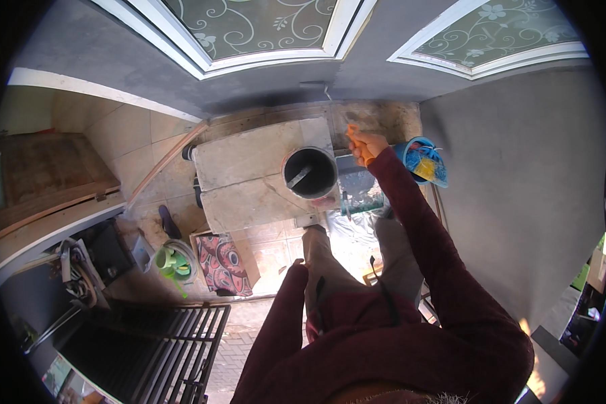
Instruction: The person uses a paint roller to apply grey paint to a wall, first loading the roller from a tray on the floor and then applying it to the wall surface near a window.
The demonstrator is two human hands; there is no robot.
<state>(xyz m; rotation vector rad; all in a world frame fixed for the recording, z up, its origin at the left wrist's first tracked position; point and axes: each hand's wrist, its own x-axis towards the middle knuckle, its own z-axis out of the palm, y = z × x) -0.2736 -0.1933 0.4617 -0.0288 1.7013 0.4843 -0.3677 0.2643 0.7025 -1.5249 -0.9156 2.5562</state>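
My right hand (366,144) is closed around an orange handle (352,129), stretched out toward the grey wall; what tool it belongs to I cannot make out. Left of that hand stands a round black bucket (328,156) with dark contents and a pale strip lying across it. It sits on a worn, pale slab-topped bench (242,165). My left hand (300,262) hangs low beside my left thigh, mostly hidden by its sleeve, so its fingers do not show clearly.
A blue bucket (440,176) with blue and yellow stuff in it stands right of my right arm. Beside the bench lies a glassy panel (361,190). White-framed windows (276,62) line the wall ahead. A patterned box (223,264) and a black slatted gate (182,350) are at left.
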